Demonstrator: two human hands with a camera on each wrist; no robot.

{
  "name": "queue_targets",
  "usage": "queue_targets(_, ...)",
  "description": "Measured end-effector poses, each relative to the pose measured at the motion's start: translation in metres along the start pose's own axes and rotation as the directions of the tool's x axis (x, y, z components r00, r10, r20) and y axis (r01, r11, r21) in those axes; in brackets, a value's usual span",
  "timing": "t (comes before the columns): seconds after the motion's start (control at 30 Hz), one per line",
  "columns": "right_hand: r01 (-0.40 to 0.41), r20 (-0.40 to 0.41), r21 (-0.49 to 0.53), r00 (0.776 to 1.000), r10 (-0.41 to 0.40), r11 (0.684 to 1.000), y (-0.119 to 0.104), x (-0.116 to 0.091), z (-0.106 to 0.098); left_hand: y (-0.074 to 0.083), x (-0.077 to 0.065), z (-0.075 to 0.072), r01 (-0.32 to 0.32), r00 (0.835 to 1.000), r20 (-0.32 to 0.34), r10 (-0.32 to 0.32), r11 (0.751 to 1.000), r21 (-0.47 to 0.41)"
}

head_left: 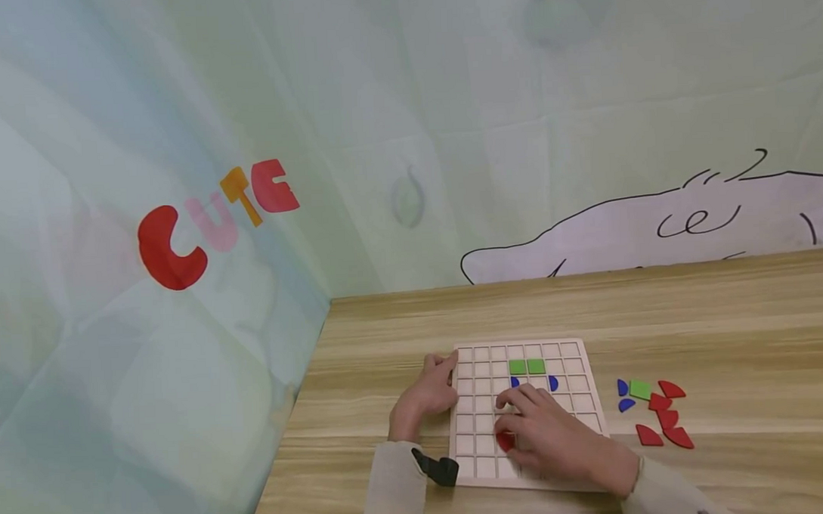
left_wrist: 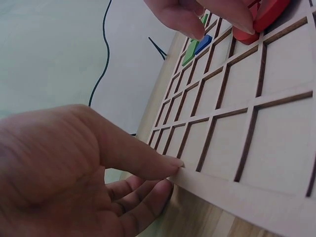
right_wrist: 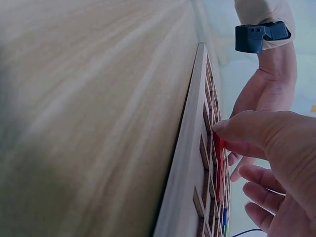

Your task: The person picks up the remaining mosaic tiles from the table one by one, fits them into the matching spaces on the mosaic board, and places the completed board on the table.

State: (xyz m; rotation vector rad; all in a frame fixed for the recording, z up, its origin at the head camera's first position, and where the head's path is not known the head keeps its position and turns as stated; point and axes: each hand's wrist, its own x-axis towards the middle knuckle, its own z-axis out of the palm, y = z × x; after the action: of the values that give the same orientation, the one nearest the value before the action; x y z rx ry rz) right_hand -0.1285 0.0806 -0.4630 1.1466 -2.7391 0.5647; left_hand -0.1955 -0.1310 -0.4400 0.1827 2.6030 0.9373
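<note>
The right hand pinches a red piece at the near half of the grid board, whose left edge the left hand grips. Careless right fingers could nudge the blue pieces beyond; a slack left hold might let the board slide.

Right hand partly hides grid board, red piece.

Board on table, loose pcs to its R, more prob. under R hand.
</note>
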Motion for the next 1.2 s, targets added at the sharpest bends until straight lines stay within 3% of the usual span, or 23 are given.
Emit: queue_targets(1.2, -0.015, 0.036, 0.043, 0.999, 0.014, 0.999, 0.0023, -0.0034, 0.0017, 0.0008, 0.0012, 0.0006, 0.008, 1.000, -0.007, -0.008, 1.000, 0.004)
